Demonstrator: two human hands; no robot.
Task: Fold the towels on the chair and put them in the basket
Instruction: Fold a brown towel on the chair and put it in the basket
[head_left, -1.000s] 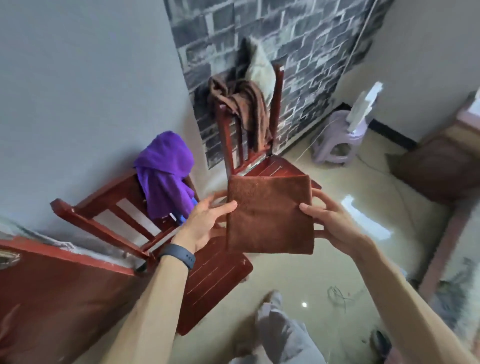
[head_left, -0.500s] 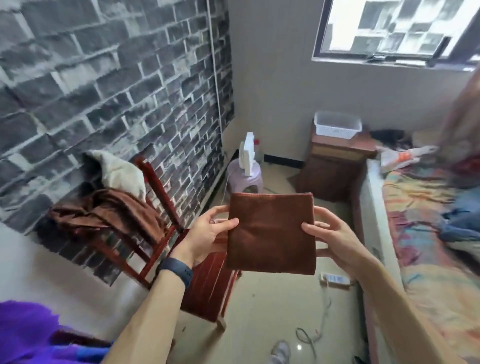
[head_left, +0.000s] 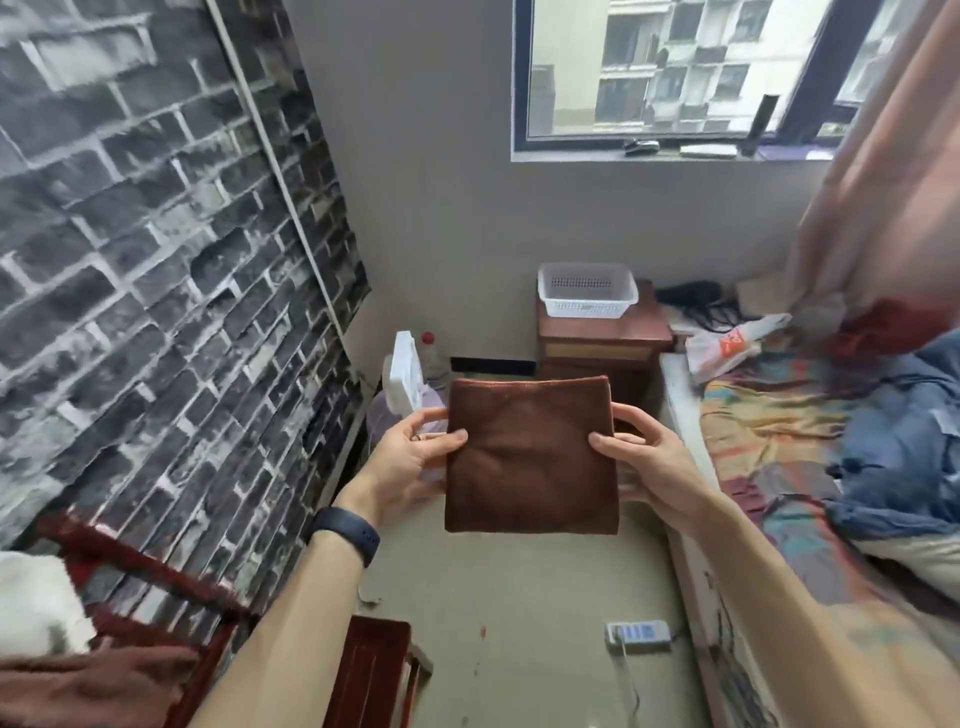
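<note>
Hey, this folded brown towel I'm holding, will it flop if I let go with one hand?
Probably yes: the folded brown towel is soft cloth, kept square only by the left hand and right hand pinching opposite edges. It seems light, since thumb-and-finger pinches carry it. Its fuzzy pile likely resists slipping, though the layers may fall open.

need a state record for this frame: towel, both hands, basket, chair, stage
towel: brown towel, folded square, held up in the air
left: left hand pinches its left edge, thumb in front
right: right hand pinches its right edge, thumb in front
basket: white basket on the nightstand, beyond the towel
chair: red chair at lower left, white towel on it
stage: folded, not yet in the basket
</note>
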